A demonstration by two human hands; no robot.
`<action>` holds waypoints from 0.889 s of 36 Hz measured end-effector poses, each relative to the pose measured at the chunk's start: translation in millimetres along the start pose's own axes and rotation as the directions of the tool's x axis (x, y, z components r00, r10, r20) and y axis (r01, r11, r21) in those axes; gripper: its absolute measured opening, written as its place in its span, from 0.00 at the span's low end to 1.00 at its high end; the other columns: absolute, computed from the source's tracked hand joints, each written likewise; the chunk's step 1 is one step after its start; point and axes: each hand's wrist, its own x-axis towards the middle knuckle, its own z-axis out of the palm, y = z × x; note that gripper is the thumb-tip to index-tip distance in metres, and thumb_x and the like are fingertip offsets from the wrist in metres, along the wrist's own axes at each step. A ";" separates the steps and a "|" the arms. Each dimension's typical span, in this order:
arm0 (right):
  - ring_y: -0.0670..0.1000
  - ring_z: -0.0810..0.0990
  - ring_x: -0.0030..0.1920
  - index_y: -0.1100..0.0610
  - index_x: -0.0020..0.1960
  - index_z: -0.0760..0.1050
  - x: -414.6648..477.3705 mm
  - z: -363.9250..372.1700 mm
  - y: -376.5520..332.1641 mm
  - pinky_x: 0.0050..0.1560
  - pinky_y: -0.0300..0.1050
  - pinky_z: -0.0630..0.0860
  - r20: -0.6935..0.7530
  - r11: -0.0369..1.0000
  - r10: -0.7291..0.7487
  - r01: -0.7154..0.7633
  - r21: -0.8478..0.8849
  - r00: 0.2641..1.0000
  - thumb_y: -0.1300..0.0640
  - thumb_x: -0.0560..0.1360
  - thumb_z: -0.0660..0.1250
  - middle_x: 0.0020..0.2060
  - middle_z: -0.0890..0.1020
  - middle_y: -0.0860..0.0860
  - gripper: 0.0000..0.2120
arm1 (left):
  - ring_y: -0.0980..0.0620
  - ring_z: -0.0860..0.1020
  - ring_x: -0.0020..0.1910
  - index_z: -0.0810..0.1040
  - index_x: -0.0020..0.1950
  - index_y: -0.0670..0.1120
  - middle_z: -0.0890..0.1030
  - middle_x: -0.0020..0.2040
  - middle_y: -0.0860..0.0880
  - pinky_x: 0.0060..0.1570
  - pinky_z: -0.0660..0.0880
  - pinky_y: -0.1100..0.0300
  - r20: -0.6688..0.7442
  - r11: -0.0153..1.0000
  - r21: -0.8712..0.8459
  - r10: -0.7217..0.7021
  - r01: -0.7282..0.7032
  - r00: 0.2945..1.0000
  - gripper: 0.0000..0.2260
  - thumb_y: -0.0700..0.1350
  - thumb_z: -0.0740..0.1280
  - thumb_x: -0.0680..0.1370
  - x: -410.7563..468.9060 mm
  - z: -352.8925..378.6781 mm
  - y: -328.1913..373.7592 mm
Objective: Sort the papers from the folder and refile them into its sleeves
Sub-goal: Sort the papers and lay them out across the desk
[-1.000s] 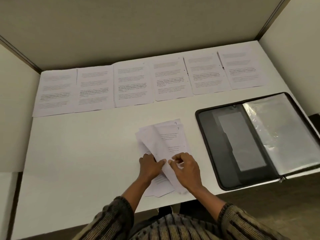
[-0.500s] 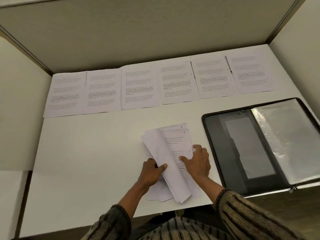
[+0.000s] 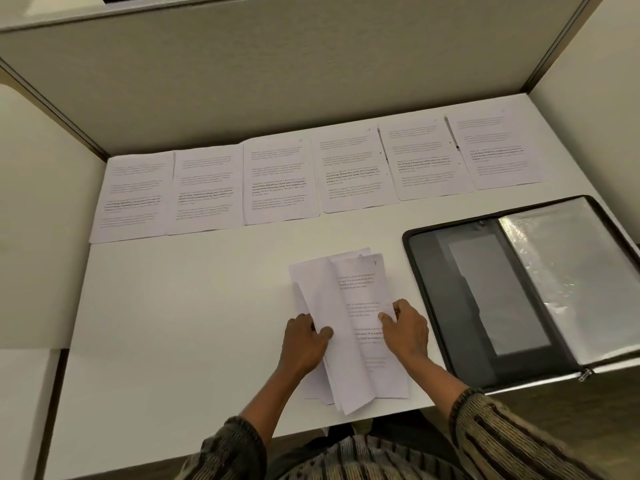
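both hands (image 3: 304, 344) hold the paper stack (image 3: 349, 327), long axis pointing away.

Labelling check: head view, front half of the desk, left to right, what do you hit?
left hand → paper stack → right hand → folder → sleeves. Both hands hold the stack; the sleeves lie in the open folder's right half.

White papers (image 3: 349, 327) with grey print lie on a white desk (image 3: 173, 323), beside a black folder (image 3: 450, 306) with clear sleeves (image 3: 571, 271); striped brown-and-tan cuffs (image 3: 485, 427).
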 end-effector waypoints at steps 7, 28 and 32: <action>0.54 0.81 0.45 0.56 0.60 0.70 0.6 -27.0 -6.6 0.38 0.47 0.80 -0.041 1.000 0.015 -0.015 -0.002 0.999 0.54 0.85 0.64 0.54 0.83 0.56 0.07 | 0.46 0.80 0.44 0.75 0.40 0.41 0.81 0.41 0.47 0.43 0.76 0.53 -0.034 1.000 -0.010 0.023 -0.024 0.999 0.12 0.46 0.70 0.80 -0.1 1.0 11.7; 0.50 0.77 0.36 0.59 0.57 0.76 27.3 -145.1 -84.6 0.35 0.39 0.69 -0.552 0.882 -0.425 0.465 -0.076 0.717 0.53 0.85 0.66 0.42 0.82 0.50 0.09 | 0.54 0.75 0.53 0.79 0.39 0.51 0.80 0.43 0.54 0.44 0.78 0.54 -0.037 0.992 0.113 0.058 -0.053 0.998 0.40 0.88 0.58 0.61 -11.0 30.9 35.3; 0.52 0.81 0.40 0.60 0.57 0.77 44.2 -149.6 -89.2 0.38 0.43 0.76 -0.447 0.854 -0.432 0.515 0.078 0.783 0.53 0.84 0.68 0.45 0.84 0.50 0.10 | 0.48 0.76 0.50 0.73 0.29 0.47 0.78 0.32 0.53 0.47 0.74 0.52 -0.050 0.998 0.062 0.030 -0.027 0.998 0.39 0.83 0.51 0.72 -17.4 26.0 44.7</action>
